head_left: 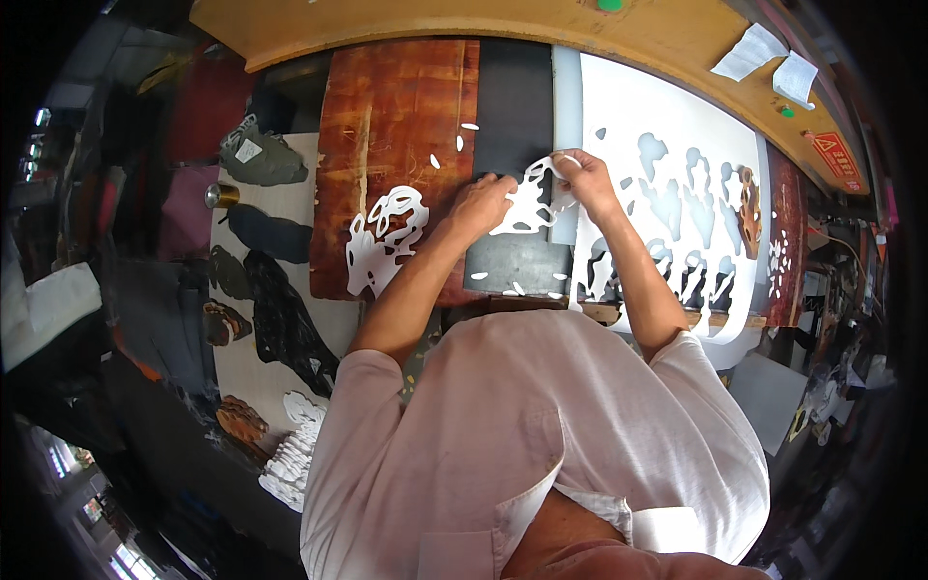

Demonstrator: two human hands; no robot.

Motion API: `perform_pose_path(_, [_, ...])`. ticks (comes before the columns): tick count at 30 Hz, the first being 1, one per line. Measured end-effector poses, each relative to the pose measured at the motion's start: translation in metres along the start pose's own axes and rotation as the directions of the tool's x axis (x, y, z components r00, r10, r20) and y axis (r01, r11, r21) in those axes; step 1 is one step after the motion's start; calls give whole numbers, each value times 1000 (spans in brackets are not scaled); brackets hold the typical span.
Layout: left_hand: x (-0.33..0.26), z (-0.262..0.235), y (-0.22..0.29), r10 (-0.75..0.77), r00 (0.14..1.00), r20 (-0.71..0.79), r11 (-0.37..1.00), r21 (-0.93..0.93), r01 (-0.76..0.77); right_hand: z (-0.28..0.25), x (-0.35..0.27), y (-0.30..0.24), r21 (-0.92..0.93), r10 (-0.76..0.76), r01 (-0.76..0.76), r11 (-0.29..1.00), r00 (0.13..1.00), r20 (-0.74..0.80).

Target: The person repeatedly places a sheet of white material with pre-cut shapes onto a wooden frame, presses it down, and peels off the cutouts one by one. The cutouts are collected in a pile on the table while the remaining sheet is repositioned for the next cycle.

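Observation:
Between my hands is a white flat cut-out piece (528, 215) with several holes, raised over the black board (514, 106). My right hand (587, 182) pinches its upper right part between thumb and fingers. My left hand (482, 205) is closed at its left edge, fingertips partly hidden. A few similar white cut-outs (389, 235) lie in a loose pile on the reddish-brown board (401, 106), left of my left forearm. To the right, a large white sheet (619, 92) is full of cut openings, and its near part is a thin web of strips.
A yellow machine beam (464, 21) spans the far side. A brown curved object (748, 215) rests on the sheet's right part. Small white offcuts (519, 288) dot the boards. At left, a pale table (290, 155) bears dark piles, a can (221, 196) and stacked white pieces (295, 454).

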State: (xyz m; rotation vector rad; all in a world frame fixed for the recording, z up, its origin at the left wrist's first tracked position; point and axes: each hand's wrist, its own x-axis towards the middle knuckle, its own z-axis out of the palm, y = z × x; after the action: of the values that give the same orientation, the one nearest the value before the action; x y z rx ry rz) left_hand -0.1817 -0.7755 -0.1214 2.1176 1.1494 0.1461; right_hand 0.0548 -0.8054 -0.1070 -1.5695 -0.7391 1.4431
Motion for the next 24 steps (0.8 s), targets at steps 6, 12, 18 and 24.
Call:
perform_pose_path(6, [-30, 9, 20, -89, 991, -101, 990, 104, 99, 22, -16, -25, -850, -730, 509, 139, 633, 260])
perform_pose_path(12, [-58, 33, 44, -332, 898, -289, 922, 99, 373, 31, -46, -20, -609, -430, 617, 498, 786, 445])
perform_pose_path(18, [-51, 37, 45, -337, 881, -332, 908, 133, 397, 52, -37, 25, -769, -266, 467, 437, 883, 386])
perform_pose_path(24, [-52, 39, 49, -374, 871, -319, 920, -11, 391, 40, -44, 23, -656, -223, 366, 660, 929, 294])
